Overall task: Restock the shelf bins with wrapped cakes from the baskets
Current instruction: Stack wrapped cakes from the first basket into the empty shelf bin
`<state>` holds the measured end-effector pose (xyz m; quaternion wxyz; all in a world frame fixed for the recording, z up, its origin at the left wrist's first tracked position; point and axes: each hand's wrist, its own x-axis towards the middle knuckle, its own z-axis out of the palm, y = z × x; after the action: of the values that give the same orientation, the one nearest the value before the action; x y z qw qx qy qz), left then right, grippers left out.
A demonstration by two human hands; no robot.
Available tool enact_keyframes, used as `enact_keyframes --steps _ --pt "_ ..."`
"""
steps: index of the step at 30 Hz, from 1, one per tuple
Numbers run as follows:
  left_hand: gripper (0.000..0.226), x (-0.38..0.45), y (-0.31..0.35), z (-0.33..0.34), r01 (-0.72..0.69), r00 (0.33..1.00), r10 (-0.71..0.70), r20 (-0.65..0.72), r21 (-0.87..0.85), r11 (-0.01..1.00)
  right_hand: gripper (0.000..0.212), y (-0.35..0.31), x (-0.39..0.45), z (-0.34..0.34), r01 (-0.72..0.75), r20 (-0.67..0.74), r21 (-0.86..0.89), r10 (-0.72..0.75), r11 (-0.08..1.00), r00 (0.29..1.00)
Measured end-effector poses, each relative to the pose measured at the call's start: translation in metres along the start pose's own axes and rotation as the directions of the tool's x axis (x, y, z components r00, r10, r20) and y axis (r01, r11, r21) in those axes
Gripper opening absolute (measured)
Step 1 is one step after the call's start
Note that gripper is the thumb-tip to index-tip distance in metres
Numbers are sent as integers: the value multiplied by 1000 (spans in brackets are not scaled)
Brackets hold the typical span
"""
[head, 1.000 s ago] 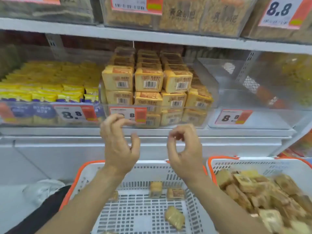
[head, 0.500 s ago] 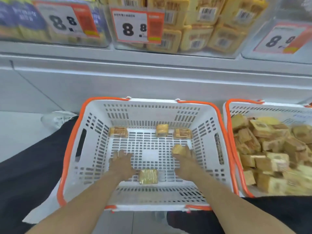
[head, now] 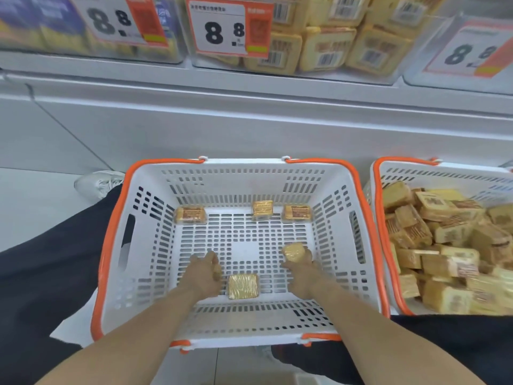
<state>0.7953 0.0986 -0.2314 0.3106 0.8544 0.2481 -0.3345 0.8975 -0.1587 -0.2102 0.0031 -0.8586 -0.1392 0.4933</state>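
Cakes [head: 295,212] sparse in near basket [head: 111,245], heaped in neighbouring basket [head: 379,218]; both hands [head: 301,276] grasp cakes.

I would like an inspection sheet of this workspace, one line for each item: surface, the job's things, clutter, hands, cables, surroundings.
Surface: pale floor below the shelf front.
Job's things: near basket holds three wrapped cakes along its far wall, one flat cake between the hands and one under the right hand; right basket is heaped with cakes; the middle shelf bin holds stacked cakes.
Clutter: nothing seen.
Hands: left hand low in the near basket, fingers curled, something small seems to be in them; right hand grips a cake.
Cables: nothing seen.
Surroundings: price tags reading 8.8; a white shoe; dark trousers.
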Motion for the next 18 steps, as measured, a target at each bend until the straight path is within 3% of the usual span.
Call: enact_keyframes --steps 2,5,8,9,11,15,18 --pt "36 -5 13 -9 53 998 -61 -17 -296 954 62 -5 -3 -4 28 1 7 -28 1000 1000" --pt "21 -16 40 -31 118 990 -137 26 -675 728 46 -13 0 -10 119 -96 155 -105 981 990" --pt "20 -32 64 -52 171 975 77 207 -929 329 32 -22 -5 -28 263 -210 464 -183 846 960" --pt "28 -39 72 -58 204 960 150 238 -956 210 30 -26 -12 -38 303 -242 568 -196 765 950" --pt "45 -48 83 -68 230 930 274 244 -970 83 28 -36 -25 -57 380 -317 711 -213 591 924" --pt "70 -60 99 -84 230 823 542 173 -973 -38 29 -46 -67 -91 514 -542 774 -33 371 840" --pt "86 -66 109 -91 254 760 639 118 -959 -124 28 -41 -105 -121 521 -551 807 39 279 834"
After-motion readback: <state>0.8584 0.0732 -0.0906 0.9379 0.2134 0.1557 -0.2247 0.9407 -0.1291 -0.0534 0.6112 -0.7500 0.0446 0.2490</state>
